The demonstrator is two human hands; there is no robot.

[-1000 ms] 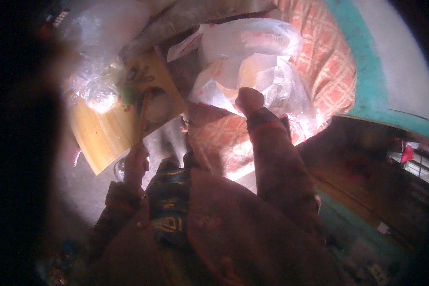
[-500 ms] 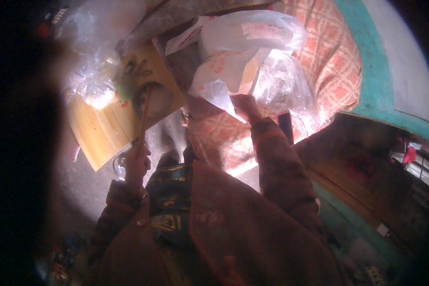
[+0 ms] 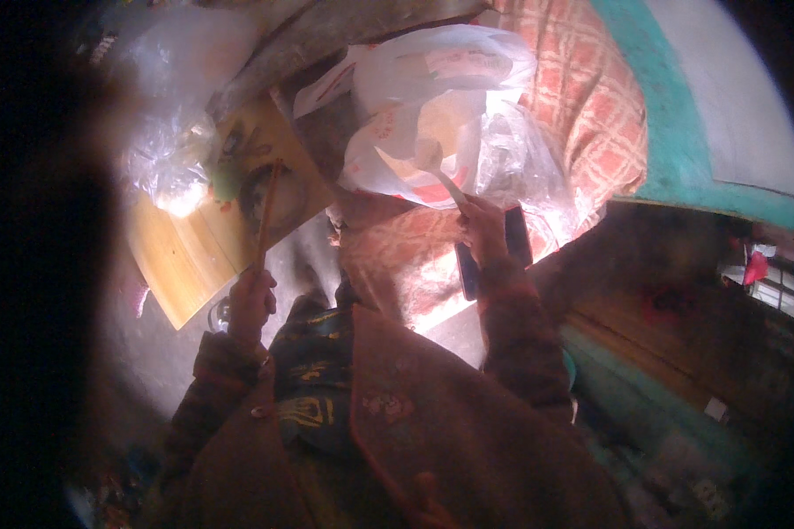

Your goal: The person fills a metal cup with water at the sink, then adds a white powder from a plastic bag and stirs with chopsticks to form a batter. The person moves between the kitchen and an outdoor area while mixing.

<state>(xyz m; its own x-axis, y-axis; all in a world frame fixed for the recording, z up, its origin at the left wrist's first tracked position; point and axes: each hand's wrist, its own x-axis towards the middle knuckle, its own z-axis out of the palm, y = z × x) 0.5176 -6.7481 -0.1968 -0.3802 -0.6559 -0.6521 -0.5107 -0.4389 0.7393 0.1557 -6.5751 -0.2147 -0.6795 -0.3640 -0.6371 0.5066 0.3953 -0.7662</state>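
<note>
My left hand (image 3: 252, 301) is closed round a long thin wooden stick (image 3: 271, 212), perhaps chopsticks. Its far end reaches over a dark-rimmed round bowl (image 3: 296, 196) with pale contents. My right hand (image 3: 483, 231) grips the handle of a pale spoon (image 3: 450, 187). The spoon's head lies in the mouth of a white plastic bag (image 3: 370, 145) with red print. Something tan shows inside that bag, too blurred to name. A dark flat phone-like object (image 3: 517, 236) lies beside my right hand.
The bowl stands on a light wooden board or tabletop (image 3: 181, 264). Shiny clear plastic bags (image 3: 168, 167) rest at its left side. Another clear bag (image 3: 525, 159) lies right of the white one, on an orange patterned cloth (image 3: 604, 132). A green-edged wall (image 3: 688, 176) stands at right.
My right hand, earlier at the white bag's edge, is now slightly nearer and holds the spoon over the bag's mouth. The bag lies more open. My left hand keeps its hold on the stick.
</note>
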